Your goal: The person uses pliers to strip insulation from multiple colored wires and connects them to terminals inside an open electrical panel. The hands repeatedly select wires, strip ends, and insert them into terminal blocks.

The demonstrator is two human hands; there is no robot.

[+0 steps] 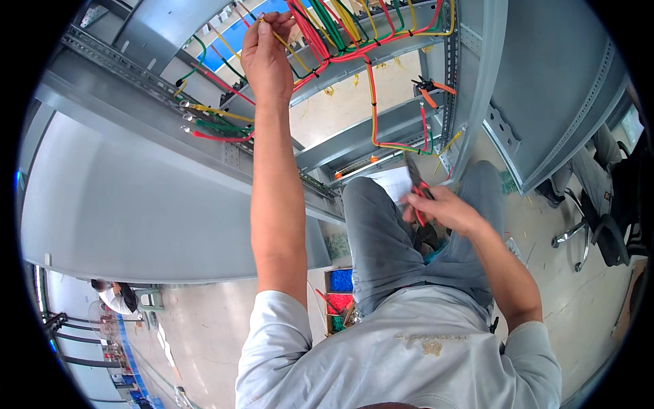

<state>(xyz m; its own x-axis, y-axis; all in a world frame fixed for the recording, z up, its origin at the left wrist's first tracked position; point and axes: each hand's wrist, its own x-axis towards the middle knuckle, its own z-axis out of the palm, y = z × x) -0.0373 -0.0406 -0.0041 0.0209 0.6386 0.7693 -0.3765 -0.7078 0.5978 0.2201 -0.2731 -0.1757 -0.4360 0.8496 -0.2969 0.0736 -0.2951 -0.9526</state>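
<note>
My left hand (pixel 268 61) is raised to the wiring at the top, its fingertips pinched on the end of a yellow wire (pixel 286 45). That wire runs from a tied harness (pixel 347 56) of red, green and yellow wires inside a grey metal cabinet frame (pixel 381 123). Lower down, over my lap, my right hand (pixel 439 208) grips red-handled pliers (pixel 422 189), their dark jaws pointing up toward the cabinet. The pliers are apart from any wire. Several wires with metal lugs (pixel 204 121) stick out left of my left forearm.
Orange-handled cutters (pixel 436 88) rest on the frame's right side. Bins of blue, red and green small parts (pixel 340 279) stand beside my left leg. White paper (pixel 394 183) lies by my knees. A person sits on a wheeled chair (pixel 606 232) at right; another person (pixel 116 296) is far left.
</note>
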